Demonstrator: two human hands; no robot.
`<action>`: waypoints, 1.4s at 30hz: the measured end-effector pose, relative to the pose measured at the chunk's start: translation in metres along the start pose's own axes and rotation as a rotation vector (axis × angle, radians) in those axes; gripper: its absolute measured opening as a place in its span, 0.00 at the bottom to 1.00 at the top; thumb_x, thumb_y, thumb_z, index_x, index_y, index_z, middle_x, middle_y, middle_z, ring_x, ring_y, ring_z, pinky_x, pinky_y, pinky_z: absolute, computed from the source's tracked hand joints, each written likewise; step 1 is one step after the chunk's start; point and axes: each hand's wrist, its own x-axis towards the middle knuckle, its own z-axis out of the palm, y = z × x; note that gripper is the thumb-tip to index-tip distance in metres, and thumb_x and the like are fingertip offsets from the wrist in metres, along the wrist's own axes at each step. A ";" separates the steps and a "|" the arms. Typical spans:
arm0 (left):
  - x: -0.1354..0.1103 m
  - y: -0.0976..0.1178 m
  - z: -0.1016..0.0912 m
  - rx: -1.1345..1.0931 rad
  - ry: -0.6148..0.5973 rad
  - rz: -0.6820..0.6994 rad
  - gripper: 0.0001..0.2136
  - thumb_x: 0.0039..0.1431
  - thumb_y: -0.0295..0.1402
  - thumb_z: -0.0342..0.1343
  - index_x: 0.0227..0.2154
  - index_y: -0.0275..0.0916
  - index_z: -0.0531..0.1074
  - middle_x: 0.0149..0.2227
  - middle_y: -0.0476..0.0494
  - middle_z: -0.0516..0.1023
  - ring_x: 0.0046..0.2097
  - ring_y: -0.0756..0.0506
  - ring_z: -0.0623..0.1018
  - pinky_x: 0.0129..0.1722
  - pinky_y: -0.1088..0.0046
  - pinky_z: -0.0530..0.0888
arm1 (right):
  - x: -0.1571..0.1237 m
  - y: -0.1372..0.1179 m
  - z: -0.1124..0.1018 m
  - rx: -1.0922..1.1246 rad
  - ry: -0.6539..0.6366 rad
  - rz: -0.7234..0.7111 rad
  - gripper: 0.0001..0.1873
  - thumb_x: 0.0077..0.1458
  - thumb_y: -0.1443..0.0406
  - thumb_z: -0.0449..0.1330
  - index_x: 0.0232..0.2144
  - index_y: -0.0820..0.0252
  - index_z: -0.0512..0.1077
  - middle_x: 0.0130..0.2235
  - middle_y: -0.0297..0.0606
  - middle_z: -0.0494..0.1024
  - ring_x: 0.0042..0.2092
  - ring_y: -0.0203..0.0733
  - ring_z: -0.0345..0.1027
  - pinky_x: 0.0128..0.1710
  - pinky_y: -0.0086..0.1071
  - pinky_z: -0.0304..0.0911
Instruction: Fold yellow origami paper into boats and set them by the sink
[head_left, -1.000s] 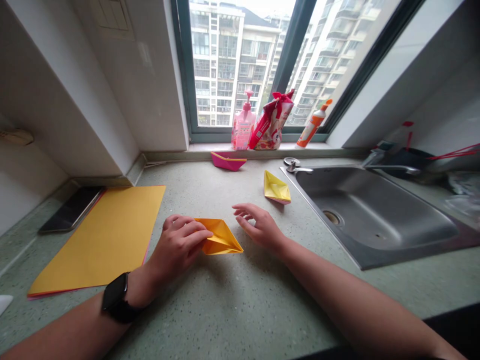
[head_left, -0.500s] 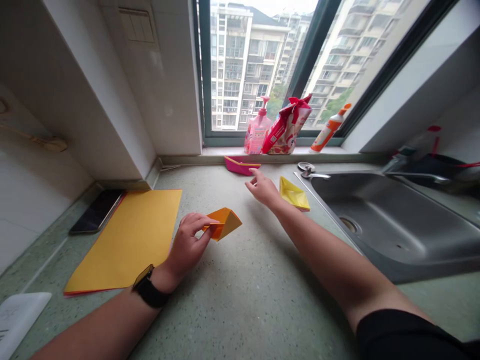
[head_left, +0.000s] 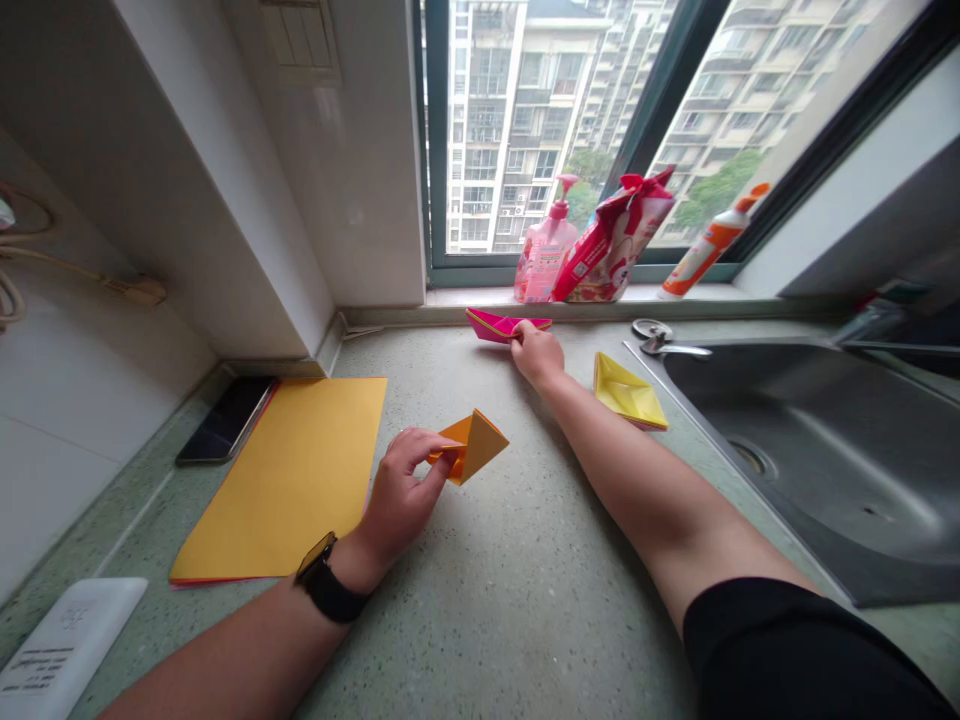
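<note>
Okay, from here I read my left hand (head_left: 401, 485) as closed narrowly on a folded orange paper triangle (head_left: 476, 445), with the fingers pinching its near corner. My right hand (head_left: 536, 352) sits farther ahead, its fingertips (head_left: 519, 330) at a magenta paper boat (head_left: 499, 325); I can't tell whether they grip it or only touch it. A yellow paper boat (head_left: 628, 392) lies just right of that hand. Two pieces look fully formed as boats, while the orange one is still a closed triangle. Left of my left hand lies a stack of yellow paper sheets (head_left: 281, 480), with a smartphone (head_left: 225, 420) beyond it. The speckled stone countertop (head_left: 487, 620) runs to a steel sink (head_left: 825, 450) right of my right hand. Ahead of that hand, a pink soap pump bottle (head_left: 547, 255) and a red-ribboned bag (head_left: 615, 235) stand on the windowsill.
</note>
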 end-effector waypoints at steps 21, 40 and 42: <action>0.009 0.035 -0.034 -0.283 -0.194 -0.503 0.16 0.60 0.44 0.69 0.45 0.38 0.83 0.46 0.41 0.86 0.46 0.40 0.84 0.45 0.67 0.78 | -0.190 0.028 -0.051 0.248 -0.040 -0.856 0.03 0.68 0.62 0.62 0.42 0.54 0.72 0.36 0.36 0.81 0.34 0.40 0.72 0.34 0.33 0.59; 0.012 0.026 -0.046 -0.113 -0.481 -0.635 0.25 0.59 0.48 0.70 0.55 0.39 0.82 0.54 0.38 0.86 0.48 0.39 0.83 0.45 0.66 0.78 | -0.197 0.024 -0.052 0.557 -0.162 -1.021 0.06 0.68 0.61 0.65 0.44 0.56 0.73 0.35 0.32 0.79 0.34 0.36 0.69 0.34 0.31 0.61; 0.012 0.028 -0.045 -0.125 -0.508 -0.629 0.25 0.60 0.49 0.70 0.55 0.39 0.82 0.55 0.37 0.86 0.50 0.38 0.84 0.47 0.65 0.79 | -0.197 0.024 -0.052 0.578 -0.190 -1.021 0.06 0.68 0.62 0.65 0.44 0.56 0.73 0.36 0.32 0.79 0.34 0.35 0.69 0.34 0.30 0.62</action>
